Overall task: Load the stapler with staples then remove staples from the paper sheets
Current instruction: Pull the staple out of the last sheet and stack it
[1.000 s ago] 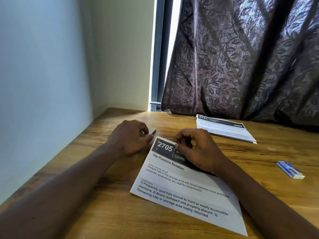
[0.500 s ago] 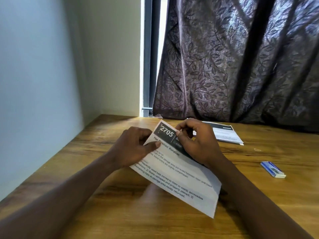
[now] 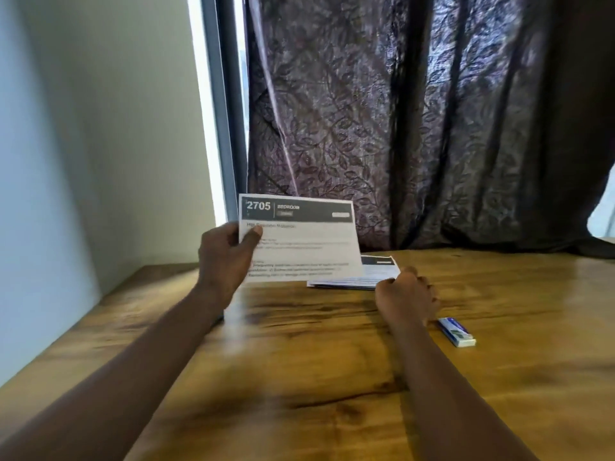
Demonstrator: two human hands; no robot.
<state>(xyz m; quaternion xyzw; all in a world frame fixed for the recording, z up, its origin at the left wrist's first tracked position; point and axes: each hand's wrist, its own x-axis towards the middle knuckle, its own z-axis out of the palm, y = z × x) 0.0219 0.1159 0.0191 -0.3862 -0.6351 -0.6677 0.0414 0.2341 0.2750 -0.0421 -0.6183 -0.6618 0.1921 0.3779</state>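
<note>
Sheet (image 3: 299, 241) upright above table (image 3: 299, 377), pinched at its left edge between thumb and fingers of left hand (image 3: 226, 257), right hand (image 3: 404, 296) curled beside pile (image 3: 376, 274), contents impossible to tell, with risk of flopping or slipping from so slight a one-edge hold.

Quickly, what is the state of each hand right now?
Left hand: holds the printed sheet up off the table.
Right hand: curled beside the paper stack; whether it holds anything cannot be told.
</note>
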